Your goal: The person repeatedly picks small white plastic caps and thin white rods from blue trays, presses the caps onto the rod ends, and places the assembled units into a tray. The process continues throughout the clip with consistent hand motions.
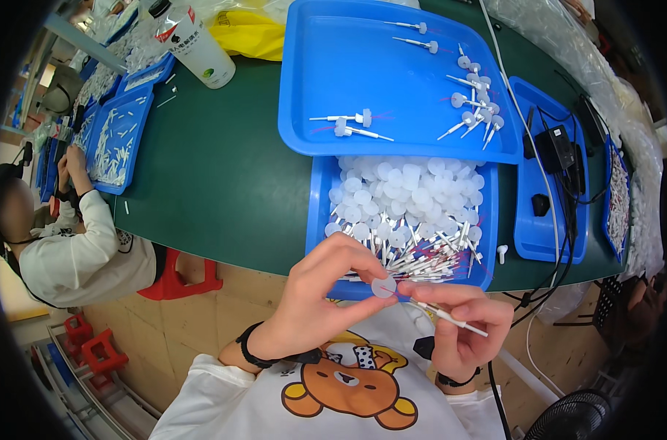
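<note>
Between the thumb and forefinger of my left hand (315, 293) is a frosted round plastic cap (383, 287), held at the near edge of the parts tray. My right hand (469, 319) pinches a thin white stick (456, 321), whose inner end points at the cap. A short red wire shows at the cap; I cannot tell whether stick and cap are joined. Just beyond both hands, a blue tray (319, 213) holds a heap of frosted caps (414, 187) and many white sticks (421, 257) with red wires.
A larger blue tray (333, 66) overlaps the far side, carrying several capped sticks (480, 99). On the right, another blue tray (531, 235) contains black adapters (555, 149) and cables. A bottle (201, 55) stands far left. A co-worker (77, 242) sits left beside a tray of white pieces (117, 139).
</note>
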`<action>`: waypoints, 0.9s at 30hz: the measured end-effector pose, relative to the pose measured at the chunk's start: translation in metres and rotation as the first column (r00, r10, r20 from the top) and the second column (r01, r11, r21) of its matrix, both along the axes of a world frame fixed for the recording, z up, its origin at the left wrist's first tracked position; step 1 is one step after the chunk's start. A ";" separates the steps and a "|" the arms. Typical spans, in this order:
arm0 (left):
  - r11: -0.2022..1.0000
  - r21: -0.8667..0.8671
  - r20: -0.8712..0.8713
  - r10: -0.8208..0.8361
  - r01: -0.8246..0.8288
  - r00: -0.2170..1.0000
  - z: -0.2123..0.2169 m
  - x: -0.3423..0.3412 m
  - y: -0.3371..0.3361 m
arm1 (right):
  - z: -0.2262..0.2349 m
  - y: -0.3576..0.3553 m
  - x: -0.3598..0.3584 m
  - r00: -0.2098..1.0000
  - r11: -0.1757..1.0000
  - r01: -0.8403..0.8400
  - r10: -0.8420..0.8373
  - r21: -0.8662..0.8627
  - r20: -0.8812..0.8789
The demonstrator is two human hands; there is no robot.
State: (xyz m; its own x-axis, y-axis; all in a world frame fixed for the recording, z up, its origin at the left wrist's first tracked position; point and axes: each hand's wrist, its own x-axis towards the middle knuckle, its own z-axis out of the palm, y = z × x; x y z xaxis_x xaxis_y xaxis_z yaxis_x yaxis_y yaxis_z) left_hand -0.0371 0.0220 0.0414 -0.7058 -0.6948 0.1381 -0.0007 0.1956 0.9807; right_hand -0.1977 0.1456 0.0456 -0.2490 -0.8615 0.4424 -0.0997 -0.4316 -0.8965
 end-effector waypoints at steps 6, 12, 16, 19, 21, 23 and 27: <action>0.989 0.134 -0.111 -0.051 0.066 0.992 0.002 0.004 0.001 | 0.001 0.001 0.008 0.993 0.995 0.104 -0.104 -0.008 -0.057; 0.975 0.211 -0.187 -0.035 0.075 0.982 -0.001 0.005 0.003 | -0.003 0.002 0.009 0.988 0.991 0.129 -0.130 -0.028 -0.082; 0.976 0.209 -0.196 -0.019 0.060 0.980 -0.004 0.006 0.004 | -0.002 0.010 0.002 0.998 0.999 0.034 -0.033 0.019 -0.048; 0.976 0.208 -0.166 -0.033 0.068 0.986 -0.004 0.006 0.005 | -0.002 0.010 0.000 0.998 0.999 0.022 -0.020 0.039 -0.059; 0.976 0.203 -0.129 -0.050 0.075 0.990 -0.004 0.006 0.006 | -0.004 0.010 0.003 0.999 0.999 0.028 -0.027 0.022 -0.035; 0.976 0.201 -0.089 -0.062 0.079 0.994 -0.003 0.007 0.006 | -0.003 0.009 0.004 0.999 0.999 0.016 -0.015 0.032 -0.038; 0.990 0.115 -0.081 -0.070 0.079 0.994 -0.005 0.006 0.006 | -0.001 0.005 0.002 0.991 0.999 0.036 -0.031 0.036 -0.131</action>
